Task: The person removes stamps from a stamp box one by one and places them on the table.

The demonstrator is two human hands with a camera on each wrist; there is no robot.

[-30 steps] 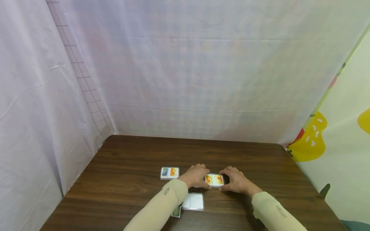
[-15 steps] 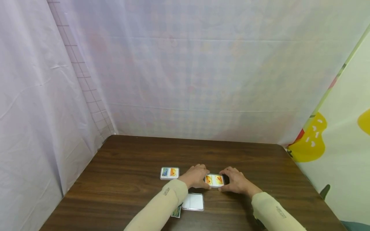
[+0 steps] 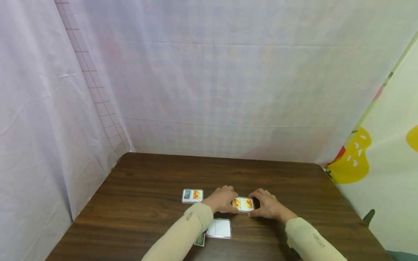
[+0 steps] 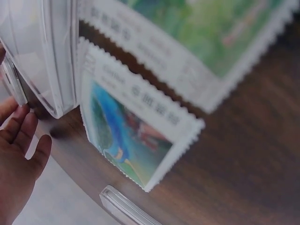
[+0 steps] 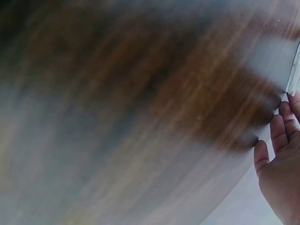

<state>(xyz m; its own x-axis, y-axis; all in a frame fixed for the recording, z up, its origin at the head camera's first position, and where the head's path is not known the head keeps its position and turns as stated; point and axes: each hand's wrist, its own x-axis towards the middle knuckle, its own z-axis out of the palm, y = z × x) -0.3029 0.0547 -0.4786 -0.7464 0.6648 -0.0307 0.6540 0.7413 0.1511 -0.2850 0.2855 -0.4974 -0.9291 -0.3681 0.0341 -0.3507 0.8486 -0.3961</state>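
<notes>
Left hand (image 3: 222, 199) and right hand (image 3: 265, 205) grip orange-printed stamp case (image 3: 243, 204) at its 9 and 3 o'clock ends, on counter (image 3: 153, 181). Blank white case (image 3: 220, 228): 7–8 o'clock from it.

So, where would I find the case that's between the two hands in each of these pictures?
Head: below and right of the centre, the case lies between the left hand and right hand.
Left wrist: at the left edge, the case shows in part, just above the left hand's lower fingertips.
Right wrist: at the right edge, only a sliver of the case shows.
Shared landmark: the brown table.
</notes>
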